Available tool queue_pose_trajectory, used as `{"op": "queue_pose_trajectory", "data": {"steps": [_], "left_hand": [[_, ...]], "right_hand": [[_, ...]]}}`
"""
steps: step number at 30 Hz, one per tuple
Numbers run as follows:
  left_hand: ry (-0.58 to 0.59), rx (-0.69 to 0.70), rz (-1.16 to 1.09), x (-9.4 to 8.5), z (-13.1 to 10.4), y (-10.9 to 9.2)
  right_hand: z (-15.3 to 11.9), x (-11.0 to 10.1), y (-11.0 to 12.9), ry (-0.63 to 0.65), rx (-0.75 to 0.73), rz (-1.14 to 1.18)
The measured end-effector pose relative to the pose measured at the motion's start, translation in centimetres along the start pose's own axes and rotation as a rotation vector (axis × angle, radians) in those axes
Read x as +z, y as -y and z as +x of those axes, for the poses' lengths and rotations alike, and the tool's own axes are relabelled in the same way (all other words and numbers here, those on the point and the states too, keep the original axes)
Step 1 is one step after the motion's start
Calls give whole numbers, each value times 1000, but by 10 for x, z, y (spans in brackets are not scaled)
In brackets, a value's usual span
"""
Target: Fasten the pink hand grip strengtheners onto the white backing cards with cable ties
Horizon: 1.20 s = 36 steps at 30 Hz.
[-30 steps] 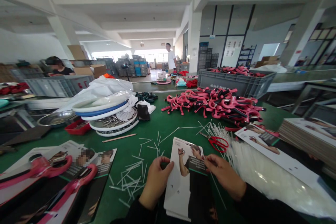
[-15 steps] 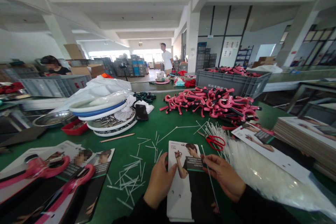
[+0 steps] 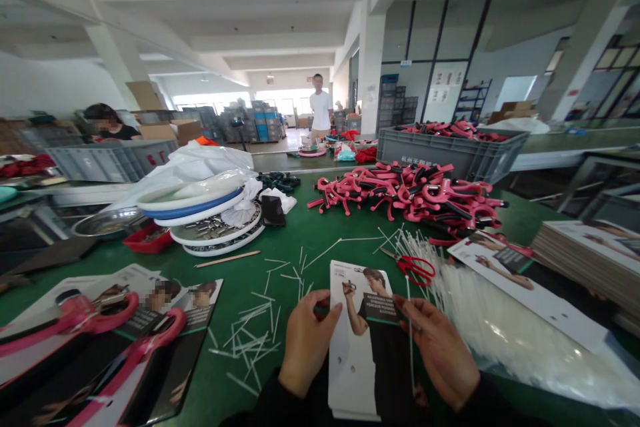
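In front of me is a small stack of printed cardboard cards (image 3: 353, 353), white and black with two punched holes. My left hand (image 3: 307, 340) grips its left edge, thumb on the front and fingers curled at the side. My right hand (image 3: 443, 347) is at the right edge, pinching a thin white cable tie (image 3: 412, 347) that hangs upright along the card. On the left, pink and black hand grip strengtheners (image 3: 145, 347) lie on similar cards. A plastic bag of cable ties (image 3: 515, 327) lies beyond my right hand. Red-handled scissors (image 3: 417, 269) lie near the bag's mouth.
Cut tie ends (image 3: 245, 340) litter the green table (image 3: 280, 247). A pile of grip strengtheners (image 3: 405, 193) lies before a grey crate (image 3: 450, 153). Stacked white hoop-rimmed trays (image 3: 200, 220), a red tray (image 3: 147, 239) and a pencil (image 3: 227, 259) sit left. Two people are farther back.
The view has shifted slightly, so things appear a little to the right. Both hands keep their hold, and the card stack and cable tie stay in nearly the same arrangement.
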State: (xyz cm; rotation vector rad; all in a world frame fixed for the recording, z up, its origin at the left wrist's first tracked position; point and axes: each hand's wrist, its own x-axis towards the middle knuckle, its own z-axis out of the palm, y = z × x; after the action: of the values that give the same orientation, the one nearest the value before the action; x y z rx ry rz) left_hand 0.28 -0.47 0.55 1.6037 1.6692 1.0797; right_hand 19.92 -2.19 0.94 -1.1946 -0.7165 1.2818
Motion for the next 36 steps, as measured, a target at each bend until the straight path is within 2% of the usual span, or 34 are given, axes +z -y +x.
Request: {"op": "queue_pose_trajectory", "data": {"steps": [3, 9, 14, 18, 22, 25, 27, 29, 32, 36], "left_hand": [[26, -46, -163, 2, 2, 3], [76, -112, -316, 2, 3, 7], [180, -208, -449, 5, 3, 8], [196, -235, -521, 6, 2, 7], [215, -284, -678, 14, -4, -1], [301, -336, -902, 22, -11, -10], [399, -371, -991, 24, -14, -15], [455, -396, -1053, 23, -16, -16], [442, -427, -1129, 20, -16, -16], [427, -492, -1179, 17, -18, -18]], "right_hand": [[2, -3, -5, -6, -11, 83], [7, -10, -9, -17, -47, 255], [-1, -4, -2, -97, -99, 215], [-3, -2, -1, -108, -92, 203], [0, -2, -10, -51, -103, 200], [1, -1, -10, 1, -123, 177], [1, 0, -4, -27, -180, 132], [0, 0, 4, -62, -307, 58], [-5, 0, 14, -35, -481, -105], [-16, 4, 14, 34, -621, -278]]}}
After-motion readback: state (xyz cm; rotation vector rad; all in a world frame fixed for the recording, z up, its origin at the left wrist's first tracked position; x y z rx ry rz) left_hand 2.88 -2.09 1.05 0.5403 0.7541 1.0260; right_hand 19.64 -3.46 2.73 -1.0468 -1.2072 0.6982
